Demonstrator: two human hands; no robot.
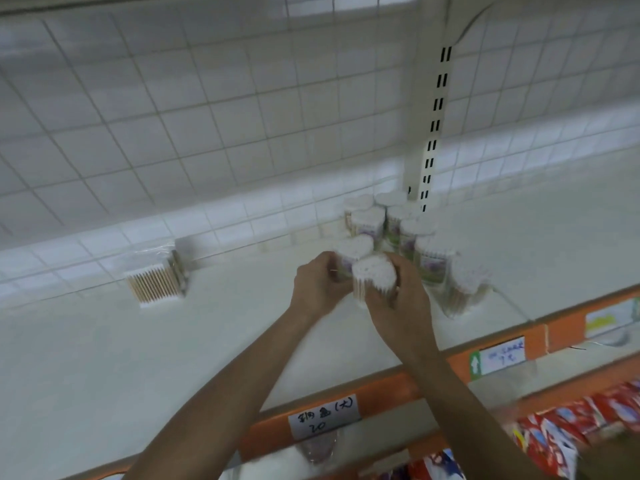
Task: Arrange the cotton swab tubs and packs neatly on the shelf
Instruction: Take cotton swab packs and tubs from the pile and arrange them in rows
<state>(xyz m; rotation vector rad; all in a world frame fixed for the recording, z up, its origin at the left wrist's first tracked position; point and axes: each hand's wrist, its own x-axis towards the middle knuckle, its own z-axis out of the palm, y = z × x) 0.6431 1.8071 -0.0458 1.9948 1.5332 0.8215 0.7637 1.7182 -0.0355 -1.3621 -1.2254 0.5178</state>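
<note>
Both my hands meet over the white shelf [173, 341] around cotton swab tubs. My right hand [398, 306] grips a clear heart-shaped tub [374, 275] full of white-tipped swabs. My left hand [318, 289] holds a second tub [355, 249] just behind it. Several more tubs [398, 223] with purple labels stand grouped against the back corner by the upright. One tub [464, 289] stands at the right of the group. A flat clear pack of wooden swabs [156, 282] leans against the tiled back wall at the left.
A slotted metal upright [433, 133] rises behind the tubs. The orange shelf edge [381, 386] carries paper price tags. Red packets [571, 431] fill the shelf below at the right.
</note>
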